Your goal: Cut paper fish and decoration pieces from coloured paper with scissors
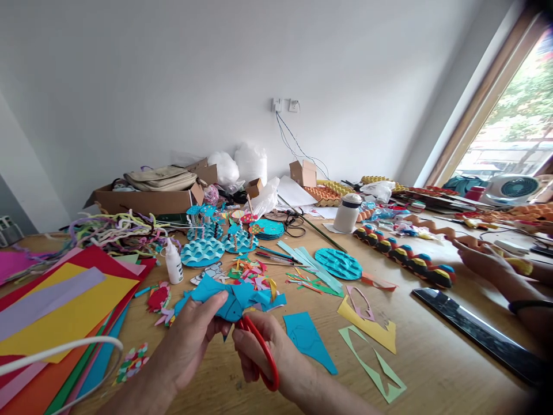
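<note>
My left hand is closed on a piece of blue paper, thumb on top, with a fish outline drawn on it. In my right hand is a pair of red-handled scissors; its blades meet the paper's right edge and are mostly hidden. Paper scraps in many colours lie just beyond my hands. Right of my right hand is another blue sheet with a fish drawn on it. Yellow and green paper offcuts rest farther right.
Coloured paper sheets are stacked at left, crossed by a white cable. A glue bottle stands beyond my left hand. Blue wavy bases with paper fish stand behind. At right, another person's hands work near painted egg-carton strips.
</note>
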The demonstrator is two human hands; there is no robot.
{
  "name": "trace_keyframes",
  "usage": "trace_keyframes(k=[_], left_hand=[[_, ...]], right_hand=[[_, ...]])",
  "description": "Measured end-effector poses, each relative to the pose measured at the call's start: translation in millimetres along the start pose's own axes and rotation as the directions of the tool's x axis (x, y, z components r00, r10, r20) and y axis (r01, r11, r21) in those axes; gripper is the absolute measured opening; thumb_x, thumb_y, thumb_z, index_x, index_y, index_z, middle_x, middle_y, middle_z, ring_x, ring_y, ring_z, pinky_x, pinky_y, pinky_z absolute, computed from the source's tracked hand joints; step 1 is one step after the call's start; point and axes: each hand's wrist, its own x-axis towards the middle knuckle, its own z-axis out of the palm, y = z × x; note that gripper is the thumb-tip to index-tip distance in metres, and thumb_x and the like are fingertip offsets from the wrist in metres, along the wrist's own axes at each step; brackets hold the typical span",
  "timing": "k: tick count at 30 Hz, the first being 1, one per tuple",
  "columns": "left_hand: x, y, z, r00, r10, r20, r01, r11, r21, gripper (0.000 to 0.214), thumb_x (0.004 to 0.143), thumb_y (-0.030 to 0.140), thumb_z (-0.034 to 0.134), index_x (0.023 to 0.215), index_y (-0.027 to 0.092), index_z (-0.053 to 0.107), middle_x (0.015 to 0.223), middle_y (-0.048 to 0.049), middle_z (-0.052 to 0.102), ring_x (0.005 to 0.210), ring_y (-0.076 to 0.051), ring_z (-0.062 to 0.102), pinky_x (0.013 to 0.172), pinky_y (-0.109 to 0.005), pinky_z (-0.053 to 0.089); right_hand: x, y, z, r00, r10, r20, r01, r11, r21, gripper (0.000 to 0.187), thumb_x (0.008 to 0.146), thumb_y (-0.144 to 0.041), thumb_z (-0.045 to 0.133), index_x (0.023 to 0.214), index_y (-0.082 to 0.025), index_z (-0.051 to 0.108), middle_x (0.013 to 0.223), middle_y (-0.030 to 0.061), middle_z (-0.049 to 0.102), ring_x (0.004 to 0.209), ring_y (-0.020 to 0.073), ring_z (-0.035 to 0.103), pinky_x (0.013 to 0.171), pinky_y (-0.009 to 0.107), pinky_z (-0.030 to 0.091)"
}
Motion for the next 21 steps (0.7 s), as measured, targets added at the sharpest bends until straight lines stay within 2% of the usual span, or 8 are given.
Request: trace_keyframes(k=[8, 12, 17, 21], left_hand=[[-1, -1, -0.4, 0.999, -0.029, -0.022, 0.028, 0.999, -0.029, 0.013, 0.072, 0.028, 0.060, 0.063, 0.018, 0.059, 0.060, 0.0026, 0.056, 0.057, -0.011, 0.047, 0.049, -0.023, 0.040], [-2, -1, -0.1, 0.999, -0.047, -0.027, 0.046, 0.998, -0.034, 0.014, 0.070, 0.028, 0.063, 0.061, 0.017, 0.059, 0.059, 0.0021, 0.056, 0.056, -0.011, 0.046, 0.049, -0.023, 0.039], [-1, -1, 3.6, 0.998, -0.046, -0.037, 0.045, 0.999, -0.023, 0.012, 0.071, 0.029, 0.061, 0.067, 0.018, 0.060, 0.063, 0.0011, 0.058, 0.060, -0.012, 0.048, 0.052, -0.024, 0.040], [-1, -3, 3.9, 0.997, -0.028, -0.072, 0.026, 0.999, -0.031, 0.017, 0.070, 0.030, 0.063, 0.060, 0.017, 0.057, 0.058, 0.0020, 0.055, 0.056, -0.011, 0.046, 0.050, -0.023, 0.039]], right_hand=[[5, 11, -3, 0.999, -0.031, -0.033, 0.032, 0.999, 0.018, 0.032, 0.075, -0.044, 0.047, 0.062, -0.016, 0.043, 0.043, -0.0072, 0.040, 0.032, 0.0049, 0.041, 0.032, 0.015, 0.031], [5, 13, -5, 0.999, -0.020, -0.031, 0.021, 1.000, 0.018, 0.040, 0.075, -0.053, 0.046, 0.063, -0.015, 0.044, 0.045, -0.0071, 0.040, 0.032, 0.0044, 0.041, 0.032, 0.015, 0.030], [3, 14, -4, 0.999, -0.015, -0.034, 0.015, 1.000, -0.003, 0.044, 0.076, -0.057, 0.043, 0.064, -0.015, 0.044, 0.045, -0.0068, 0.040, 0.033, 0.0040, 0.040, 0.032, 0.014, 0.030], [2, 14, -2, 0.998, -0.026, -0.049, 0.026, 1.000, 0.002, 0.045, 0.075, -0.060, 0.043, 0.065, -0.015, 0.044, 0.047, -0.0066, 0.040, 0.034, 0.0036, 0.039, 0.032, 0.014, 0.031]])
